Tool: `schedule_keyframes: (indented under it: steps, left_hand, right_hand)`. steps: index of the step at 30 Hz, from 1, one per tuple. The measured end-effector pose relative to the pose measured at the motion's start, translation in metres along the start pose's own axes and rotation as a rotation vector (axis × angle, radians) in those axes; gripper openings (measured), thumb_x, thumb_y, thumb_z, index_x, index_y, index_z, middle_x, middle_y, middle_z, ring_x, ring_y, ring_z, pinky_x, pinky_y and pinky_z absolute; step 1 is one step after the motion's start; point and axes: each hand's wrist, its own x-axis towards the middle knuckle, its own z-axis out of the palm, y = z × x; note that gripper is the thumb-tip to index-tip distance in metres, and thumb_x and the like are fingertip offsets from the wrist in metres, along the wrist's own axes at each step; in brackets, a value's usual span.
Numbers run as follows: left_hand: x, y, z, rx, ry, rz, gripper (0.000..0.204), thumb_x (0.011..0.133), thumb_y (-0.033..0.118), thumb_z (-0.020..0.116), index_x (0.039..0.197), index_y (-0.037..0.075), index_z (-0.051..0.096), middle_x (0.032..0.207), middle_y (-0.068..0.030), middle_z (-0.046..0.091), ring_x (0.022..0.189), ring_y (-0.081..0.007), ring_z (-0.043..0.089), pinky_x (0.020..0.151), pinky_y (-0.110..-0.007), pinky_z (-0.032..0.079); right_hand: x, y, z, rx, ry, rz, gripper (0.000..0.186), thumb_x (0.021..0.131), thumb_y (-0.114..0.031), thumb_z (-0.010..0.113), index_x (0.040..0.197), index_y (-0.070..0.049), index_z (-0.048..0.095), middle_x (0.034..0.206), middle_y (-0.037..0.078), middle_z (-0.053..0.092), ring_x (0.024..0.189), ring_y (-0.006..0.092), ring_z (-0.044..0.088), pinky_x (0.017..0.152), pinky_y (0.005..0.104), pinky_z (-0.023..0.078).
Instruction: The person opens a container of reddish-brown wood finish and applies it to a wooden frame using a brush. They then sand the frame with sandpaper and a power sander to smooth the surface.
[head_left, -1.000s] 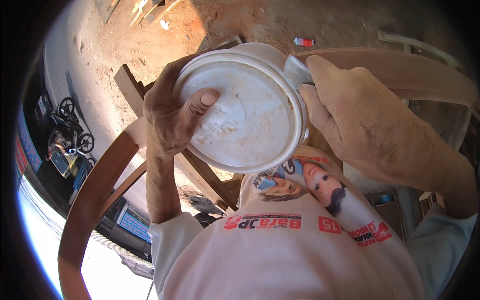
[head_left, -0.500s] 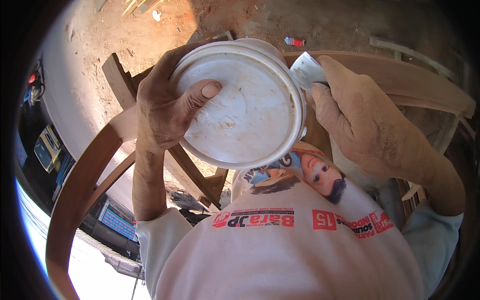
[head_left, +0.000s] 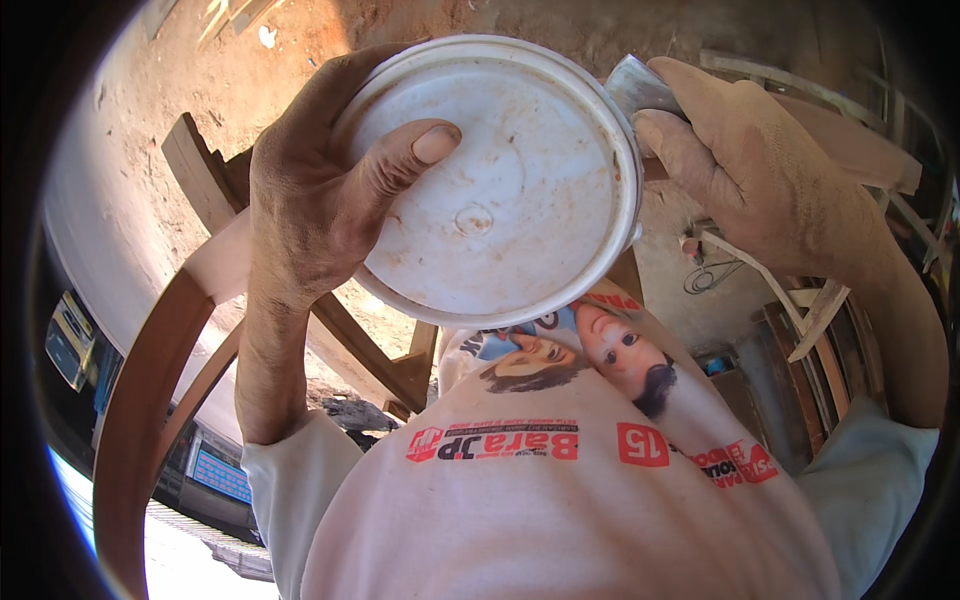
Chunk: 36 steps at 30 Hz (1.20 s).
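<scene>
White round tub (head_left: 535, 190) is held up by the left hand (head_left: 312, 190), its scuffed flat face toward the viewer. The left thumb lies across that face; the other left fingers wrap behind the rim, mostly hidden. Across from them, the thumb and forefinger of the right hand (head_left: 750, 165) pinch a metal blade (head_left: 640, 88) that juts past their tips beside the rim; contact is unclear. Below both hands spreads a printed pale shirt (head_left: 560, 520). Left of the left wrist curves a brown wooden piece (head_left: 150, 380).
</scene>
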Motion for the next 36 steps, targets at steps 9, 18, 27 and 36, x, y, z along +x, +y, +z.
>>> schedule_keyframes:
  steps: [9, 18, 27, 36]
  left_hand:
    - [-0.003, -0.002, -0.002, 0.052, 0.058, 0.018, 0.056, 0.089, 0.037, 0.082, 0.128, 0.001, 0.066, 0.106, -0.0131, 0.076, 0.096, -0.0187, 0.073, 0.086, -0.034, 0.06]
    - [-0.003, -0.001, 0.001, 0.127, 0.081, -0.01, 0.058, 0.089, 0.039, 0.081, 0.13, 0.001, 0.065, 0.106, -0.0127, 0.076, 0.097, -0.0188, 0.074, 0.086, -0.035, 0.06]
    - [-0.001, 0.001, 0.0, 0.039, 0.038, 0.027, 0.054, 0.093, 0.036, 0.077, 0.13, 0.0, 0.065, 0.106, -0.0139, 0.076, 0.096, -0.0195, 0.074, 0.086, -0.035, 0.061]
    - [-0.002, 0.007, -0.003, 0.11, 0.041, -0.025, 0.053, 0.094, 0.036, 0.076, 0.131, 0.0, 0.065, 0.107, -0.0139, 0.076, 0.098, -0.0195, 0.074, 0.088, -0.036, 0.061]
  right_hand:
    - [0.026, 0.038, -0.021, 0.478, -0.501, 0.214, 0.032, 0.109, -0.028, 0.046, 0.111, 0.002, 0.059, 0.083, 0.005, 0.062, 0.074, 0.0108, 0.053, 0.063, 0.0319, 0.046]
    - [0.007, 0.002, -0.002, 0.108, -0.21, 0.132, 0.033, 0.108, -0.024, 0.049, 0.115, 0.007, 0.055, 0.083, 0.02, 0.064, 0.076, 0.0253, 0.064, 0.072, 0.0391, 0.051]
    - [0.047, 0.068, -0.007, 0.462, -0.387, -0.278, 0.038, 0.11, -0.031, 0.051, 0.114, 0.004, 0.062, 0.085, 0.016, 0.069, 0.078, 0.0209, 0.064, 0.073, 0.037, 0.052]
    - [0.03, 0.074, 0.016, 0.477, -0.152, -0.277, 0.041, 0.109, -0.032, 0.053, 0.119, 0.008, 0.059, 0.081, 0.016, 0.068, 0.078, 0.0262, 0.068, 0.072, 0.0414, 0.053]
